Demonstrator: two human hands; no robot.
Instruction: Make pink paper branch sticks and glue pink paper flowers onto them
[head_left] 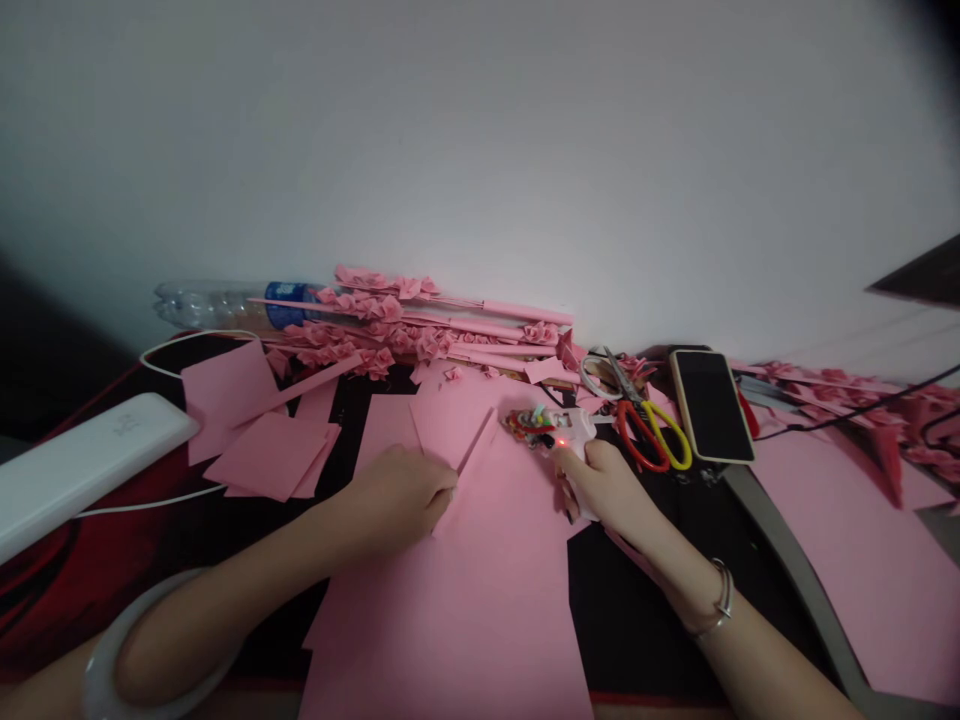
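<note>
Pinched closed, my left hand [401,495] holds the lower end of a thin rolled pink paper stick [475,445] over stacked pink sheets [465,620]. A square pink piece [442,430] lies under and beside the stick. My right hand [596,480] is wrapped around a white hot glue gun [579,428] with a glowing red light. Colourful decoration covers the gun's front, and its nozzle points left toward the stick. Part of the handle is hidden by my fingers.
Folded pink paper flowers [360,335] line the wall, near a plastic bottle [217,302]. Scissors [637,420] and a phone [712,405] lie right of the glue gun. Pink squares [270,455] and a white oblong device [97,465] with a cable are at left.
</note>
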